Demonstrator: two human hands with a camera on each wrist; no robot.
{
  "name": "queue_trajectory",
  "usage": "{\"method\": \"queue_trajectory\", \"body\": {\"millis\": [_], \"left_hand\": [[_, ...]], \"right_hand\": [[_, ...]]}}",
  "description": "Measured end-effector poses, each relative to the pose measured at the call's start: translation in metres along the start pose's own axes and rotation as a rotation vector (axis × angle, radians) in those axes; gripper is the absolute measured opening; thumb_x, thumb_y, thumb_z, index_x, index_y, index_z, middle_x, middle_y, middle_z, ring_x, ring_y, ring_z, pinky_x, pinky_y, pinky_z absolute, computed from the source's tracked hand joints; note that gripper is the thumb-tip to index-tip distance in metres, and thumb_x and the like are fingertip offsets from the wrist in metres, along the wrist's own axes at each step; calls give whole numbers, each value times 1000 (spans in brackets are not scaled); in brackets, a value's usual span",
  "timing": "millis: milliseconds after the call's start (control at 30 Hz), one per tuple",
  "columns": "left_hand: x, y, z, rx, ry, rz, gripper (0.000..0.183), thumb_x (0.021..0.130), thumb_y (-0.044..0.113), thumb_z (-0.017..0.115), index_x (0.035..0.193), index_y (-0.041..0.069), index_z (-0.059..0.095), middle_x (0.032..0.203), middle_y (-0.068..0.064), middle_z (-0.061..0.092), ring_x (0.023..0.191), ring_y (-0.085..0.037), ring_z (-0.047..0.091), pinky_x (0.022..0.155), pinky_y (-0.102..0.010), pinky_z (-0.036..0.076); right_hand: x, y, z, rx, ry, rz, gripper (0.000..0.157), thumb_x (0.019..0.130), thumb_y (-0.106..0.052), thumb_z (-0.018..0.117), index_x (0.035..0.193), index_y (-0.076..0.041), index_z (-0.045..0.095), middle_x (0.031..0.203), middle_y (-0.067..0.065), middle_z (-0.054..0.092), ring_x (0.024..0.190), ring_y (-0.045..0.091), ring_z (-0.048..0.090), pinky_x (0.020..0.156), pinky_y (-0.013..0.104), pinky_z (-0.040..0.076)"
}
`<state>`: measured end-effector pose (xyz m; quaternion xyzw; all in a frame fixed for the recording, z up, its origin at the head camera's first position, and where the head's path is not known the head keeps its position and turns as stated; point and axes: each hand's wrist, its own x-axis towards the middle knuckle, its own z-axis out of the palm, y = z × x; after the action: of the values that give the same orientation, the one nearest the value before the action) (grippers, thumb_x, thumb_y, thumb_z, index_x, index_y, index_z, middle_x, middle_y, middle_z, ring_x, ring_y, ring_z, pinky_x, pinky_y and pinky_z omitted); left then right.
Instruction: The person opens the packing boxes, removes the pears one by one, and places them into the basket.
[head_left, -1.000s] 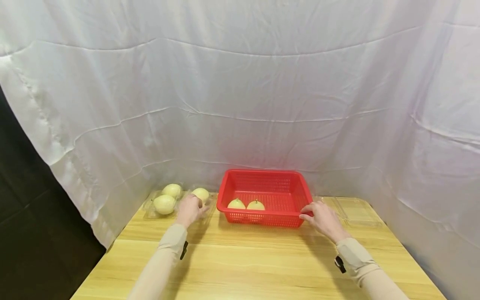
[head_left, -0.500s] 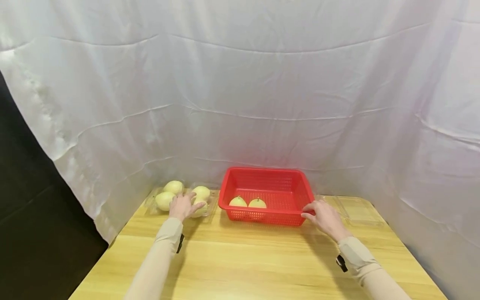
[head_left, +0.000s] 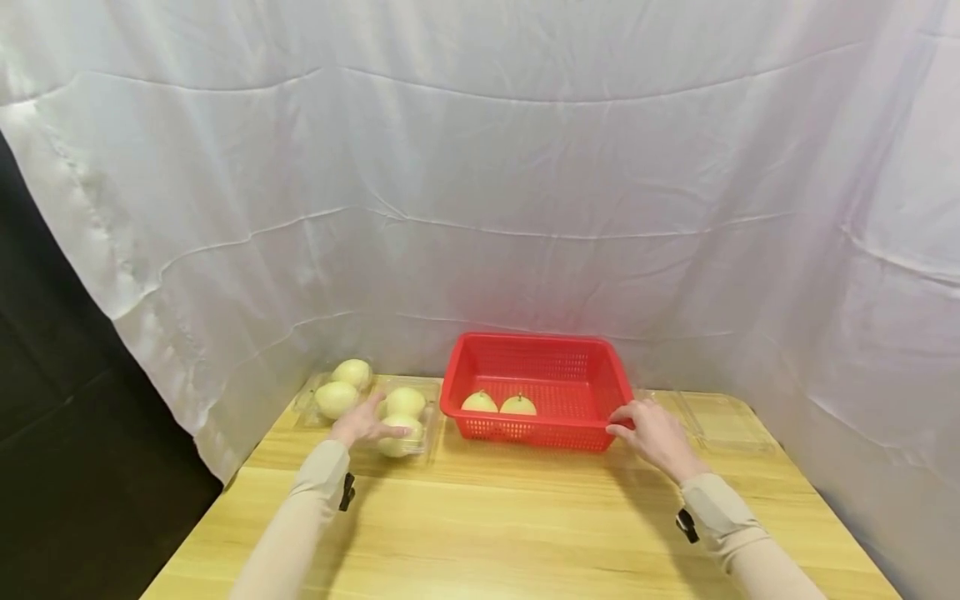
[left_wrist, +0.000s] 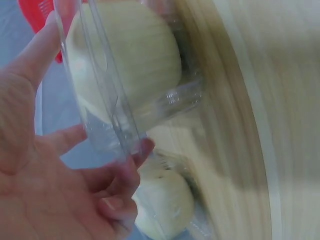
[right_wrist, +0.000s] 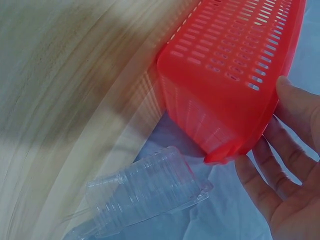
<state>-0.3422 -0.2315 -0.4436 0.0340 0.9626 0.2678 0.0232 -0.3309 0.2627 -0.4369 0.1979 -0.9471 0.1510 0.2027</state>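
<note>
My left hand [head_left: 362,423] holds the left side of a clear plastic box [head_left: 437,398], thumb reaching over it and fingers curled at its edge. Inside sit two pale yellow pear-like fruits, a back one [head_left: 406,402] and a front one [head_left: 400,436]; the box's wall also shows in the left wrist view. With my right hand [head_left: 655,435], I grip the right front corner of a red perforated basket [head_left: 532,433], thumb and fingers about its rim. Two more pale yellow fruits [head_left: 517,405] lie at the front of the basket, partly hidden by its wall.
Left of my left hand, another clear box [head_left: 307,408] holds two similar fruits [head_left: 337,400]. An opened clear plastic box [head_left: 716,421] lies right of the basket. A white curtain [head_left: 540,183] hangs behind and around the wooden table [head_left: 510,525].
My left hand has let go of the fruit's top and moved left to the box's side. The box with its two fruits has come nearer to me. My right hand stays at the basket.
</note>
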Motion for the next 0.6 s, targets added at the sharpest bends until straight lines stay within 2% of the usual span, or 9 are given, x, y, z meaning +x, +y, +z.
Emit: {"method": "queue_trajectory", "body": {"millis": [167,300,333,400,467,500,533,600], "left_hand": [[-10,0,-3,-102,-63,-36,101,73,42,84,148,2,29,144,-36,39,128,-55,42,104,-64,36],[-16,-1,-4,-120,-80,-42,100,73,41,84,146,2,28,141,-38,40,123,-56,46,102,-64,38],[-18,-1,-3,-118,-88,-47,103,73,41,84,149,4,25,140,-39,42,114,-53,54,98,-62,43],[-21,-2,-3,-100,-103,-51,112,73,44,83,154,8,15,140,-41,40,100,-48,62,94,-60,46],[-25,-2,-2,-101,-119,-55,120,73,46,83,157,10,4,143,-42,35,100,-48,62,95,-61,45],[-27,-2,-1,-101,-127,-56,123,73,47,83,157,10,0,143,-43,34,92,-43,64,92,-58,47],[-29,-3,0,-110,-138,-68,126,73,48,83,157,11,-3,144,-42,34,83,-38,65,87,-54,50],[-34,-3,1,-141,-152,-92,126,72,49,83,158,13,-3,143,-42,36,77,-33,66,76,-46,54]], "right_hand": [[1,1,0,-5,-6,4,16,80,-24,80,91,-13,78,89,1,73,81,24,64,66,44,50],[3,2,-1,-1,-8,4,16,80,-24,80,92,-13,78,89,1,73,81,24,65,65,44,50],[3,1,-2,0,-10,2,16,80,-24,80,92,-13,78,89,1,73,81,24,65,65,43,50],[3,0,-2,2,-10,0,16,80,-24,80,92,-13,78,89,1,73,81,24,65,65,43,50],[2,0,-1,2,-7,-6,16,80,-23,80,92,-13,78,89,1,73,80,24,65,65,43,50],[1,-1,-1,2,-4,-7,16,80,-23,80,91,-13,78,89,1,73,80,24,65,65,43,50],[1,-1,0,2,-1,-9,16,80,-23,80,92,-12,78,89,1,73,81,24,65,65,43,50],[0,0,0,-1,8,-13,15,80,-22,80,91,-12,78,89,1,73,81,24,64,65,44,50]]}}
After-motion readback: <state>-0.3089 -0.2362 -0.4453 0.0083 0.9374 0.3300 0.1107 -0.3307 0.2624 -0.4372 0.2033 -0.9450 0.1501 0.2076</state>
